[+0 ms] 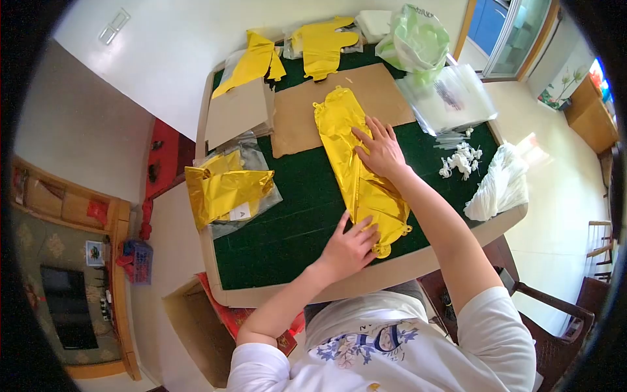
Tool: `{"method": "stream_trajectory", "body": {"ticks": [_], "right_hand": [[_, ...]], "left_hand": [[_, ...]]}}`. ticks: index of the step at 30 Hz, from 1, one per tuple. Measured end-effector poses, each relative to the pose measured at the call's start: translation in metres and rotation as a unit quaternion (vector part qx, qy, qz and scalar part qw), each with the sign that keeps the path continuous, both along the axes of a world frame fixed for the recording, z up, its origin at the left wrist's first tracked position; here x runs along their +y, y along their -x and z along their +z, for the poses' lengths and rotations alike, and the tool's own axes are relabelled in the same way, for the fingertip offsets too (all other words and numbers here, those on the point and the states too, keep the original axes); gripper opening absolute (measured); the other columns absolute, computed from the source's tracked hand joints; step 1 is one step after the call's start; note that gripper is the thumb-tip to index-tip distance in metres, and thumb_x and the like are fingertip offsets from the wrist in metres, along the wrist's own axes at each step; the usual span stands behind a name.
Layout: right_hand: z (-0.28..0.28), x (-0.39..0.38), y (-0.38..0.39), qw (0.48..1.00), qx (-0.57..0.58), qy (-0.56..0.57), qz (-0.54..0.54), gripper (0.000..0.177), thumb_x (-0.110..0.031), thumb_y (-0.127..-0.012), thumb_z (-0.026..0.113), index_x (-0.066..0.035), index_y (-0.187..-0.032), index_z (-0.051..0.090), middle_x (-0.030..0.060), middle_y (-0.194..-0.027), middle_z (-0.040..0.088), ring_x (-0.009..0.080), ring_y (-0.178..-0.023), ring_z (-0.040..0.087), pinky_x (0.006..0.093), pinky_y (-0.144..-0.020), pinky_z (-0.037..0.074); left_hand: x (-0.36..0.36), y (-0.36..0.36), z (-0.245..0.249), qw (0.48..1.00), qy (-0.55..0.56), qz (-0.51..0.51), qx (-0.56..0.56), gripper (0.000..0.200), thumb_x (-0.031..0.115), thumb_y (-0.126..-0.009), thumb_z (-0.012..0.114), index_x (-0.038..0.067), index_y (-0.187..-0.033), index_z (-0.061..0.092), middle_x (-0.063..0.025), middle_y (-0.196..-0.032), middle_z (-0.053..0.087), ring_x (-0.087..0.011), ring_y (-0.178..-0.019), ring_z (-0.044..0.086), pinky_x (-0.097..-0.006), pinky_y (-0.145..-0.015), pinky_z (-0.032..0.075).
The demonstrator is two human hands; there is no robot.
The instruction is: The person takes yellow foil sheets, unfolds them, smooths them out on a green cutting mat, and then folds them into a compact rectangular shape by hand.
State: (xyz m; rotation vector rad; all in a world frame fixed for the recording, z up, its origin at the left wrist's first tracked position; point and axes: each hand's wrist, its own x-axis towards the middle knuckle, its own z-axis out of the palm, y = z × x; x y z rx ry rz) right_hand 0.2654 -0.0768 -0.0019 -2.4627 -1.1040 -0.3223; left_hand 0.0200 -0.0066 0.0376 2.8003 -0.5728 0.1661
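Observation:
A flat, shiny gold foil balloon (341,140) lies lengthwise before me, its far end over a brown cardboard sheet (294,121) and its near end on the green tabletop (281,242). Near its lower left edge, my left hand (349,248) rests with fingers spread on the foil. My right hand (382,151) lies flat on the upper right part, fingers stretched out. Small tabs stick out at both ends of the balloon. Creases run along its middle.
Left stands a clear bag with gold foil (228,189); more foil pieces (326,46) lie at the back. Grey cardboard (241,111) is at far left. Clear plastic bags (450,98), a green-white bag (415,42), white ties (462,160) and a white plastic bundle (499,183) lie right.

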Motion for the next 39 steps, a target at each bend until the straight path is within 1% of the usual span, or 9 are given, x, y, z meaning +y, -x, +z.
{"method": "stream_trajectory", "body": {"ticks": [4, 7, 10, 13, 14, 16, 19, 34, 39], "right_hand": [[-0.001, 0.000, -0.001, 1.000, -0.005, -0.004, -0.003, 0.047, -0.039, -0.090, 0.052, -0.020, -0.133, 0.051, 0.0167, -0.146, 0.036, 0.0309, -0.138, 0.029, 0.0509, -0.112, 0.021], [0.000, 0.001, -0.001, 1.000, -0.004, -0.003, -0.003, 0.047, -0.039, -0.090, 0.052, -0.020, -0.133, 0.051, 0.0167, -0.146, 0.037, 0.0306, -0.138, 0.029, 0.0506, -0.112, 0.021], [0.001, 0.000, -0.001, 1.000, -0.001, -0.002, -0.001, 0.047, -0.039, -0.090, 0.052, -0.020, -0.133, 0.051, 0.0167, -0.146, 0.037, 0.0303, -0.138, 0.029, 0.0504, -0.112, 0.021], [-0.001, 0.000, 0.000, 1.000, 0.002, -0.003, -0.005, 0.047, -0.039, -0.090, 0.052, -0.020, -0.133, 0.052, 0.0166, -0.146, 0.036, 0.0300, -0.138, 0.029, 0.0503, -0.112, 0.022], [0.000, 0.000, 0.000, 1.000, 0.001, -0.003, -0.006, 0.047, -0.039, -0.090, 0.052, -0.021, -0.133, 0.052, 0.0165, -0.146, 0.036, 0.0300, -0.138, 0.029, 0.0502, -0.112, 0.022], [0.000, 0.001, 0.000, 1.000, -0.001, 0.000, -0.005, 0.046, -0.039, -0.090, 0.051, -0.021, -0.133, 0.051, 0.0162, -0.146, 0.036, 0.0298, -0.138, 0.029, 0.0500, -0.113, 0.022], [0.002, 0.000, 0.000, 1.000, 0.002, 0.007, -0.005, 0.047, -0.040, -0.091, 0.051, -0.021, -0.134, 0.051, 0.0158, -0.147, 0.035, 0.0295, -0.139, 0.028, 0.0496, -0.113, 0.021], [0.003, 0.000, 0.001, 1.000, 0.016, 0.015, -0.007, 0.048, -0.040, -0.091, 0.050, -0.021, -0.135, 0.049, 0.0160, -0.147, 0.035, 0.0299, -0.139, 0.027, 0.0495, -0.114, 0.019], [0.001, 0.001, -0.001, 1.000, 0.009, 0.009, -0.003, 0.048, -0.039, -0.090, 0.051, -0.021, -0.134, 0.050, 0.0168, -0.146, 0.036, 0.0305, -0.139, 0.028, 0.0499, -0.113, 0.020]], "left_hand": [[-0.008, 0.002, -0.009, 0.999, 0.019, 0.001, -0.029, 0.039, 0.036, -0.085, 0.062, 0.012, -0.116, 0.062, -0.0046, -0.128, 0.056, -0.0199, -0.127, 0.047, -0.0585, -0.110, 0.020], [-0.008, 0.003, -0.007, 1.000, 0.012, 0.000, -0.027, 0.040, 0.034, -0.085, 0.063, 0.012, -0.118, 0.060, -0.0045, -0.127, 0.057, -0.0206, -0.126, 0.048, -0.0587, -0.110, 0.020], [0.001, 0.006, 0.004, 0.998, 0.056, 0.031, -0.010, 0.037, 0.025, -0.084, 0.065, 0.011, -0.118, 0.060, -0.0049, -0.128, 0.056, -0.0213, -0.125, 0.049, -0.0567, -0.110, 0.023], [0.026, 0.002, -0.003, 0.985, 0.094, 0.118, -0.082, 0.035, 0.015, -0.083, 0.066, 0.011, -0.117, 0.061, -0.0050, -0.128, 0.056, -0.0222, -0.124, 0.049, -0.0537, -0.110, 0.026], [0.032, 0.001, 0.002, 0.987, 0.071, 0.123, -0.076, 0.034, 0.008, -0.081, 0.065, 0.011, -0.115, 0.062, -0.0047, -0.128, 0.057, -0.0234, -0.126, 0.047, -0.0515, -0.110, 0.028], [0.037, 0.000, 0.006, 0.994, 0.025, 0.088, -0.053, 0.036, 0.006, -0.079, 0.065, 0.011, -0.115, 0.063, -0.0042, -0.128, 0.057, -0.0243, -0.128, 0.044, -0.0530, -0.109, 0.028], [0.043, 0.004, -0.002, 0.997, 0.000, 0.076, -0.019, 0.039, 0.005, -0.078, 0.064, 0.012, -0.117, 0.062, -0.0040, -0.129, 0.056, -0.0248, -0.130, 0.042, -0.0539, -0.109, 0.028], [0.043, 0.018, -0.006, 0.999, 0.000, 0.051, -0.017, 0.045, 0.003, -0.074, 0.063, 0.015, -0.117, 0.063, -0.0035, -0.131, 0.055, -0.0248, -0.127, 0.044, -0.0534, -0.107, 0.031], [0.052, -0.006, 0.001, 0.992, 0.109, 0.051, -0.042, 0.042, -0.001, -0.073, 0.062, 0.009, -0.114, 0.063, -0.0074, -0.113, 0.064, -0.0242, -0.120, 0.052, -0.0496, -0.109, 0.031]]}}
